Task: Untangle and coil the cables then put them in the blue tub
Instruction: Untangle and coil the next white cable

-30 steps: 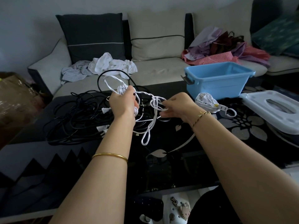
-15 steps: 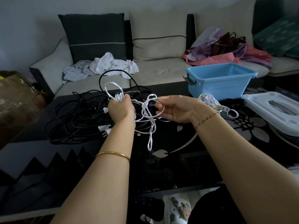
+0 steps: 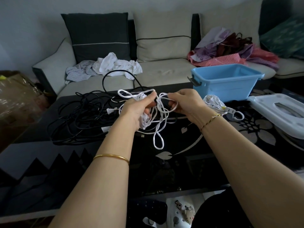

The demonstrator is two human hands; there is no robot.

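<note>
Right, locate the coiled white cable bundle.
Head view: the coiled white cable bundle lies right of centre on the black table, before the blue plastic tub, just beyond the right hand.

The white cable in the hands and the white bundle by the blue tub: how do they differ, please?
The held white cable is a loose tangle with a loop hanging down; the white bundle is a compact coil. The held white cable is gripped by the left hand and pinched by the right hand; the white bundle lies untouched on the table. Both are white and outside the blue tub.
</note>
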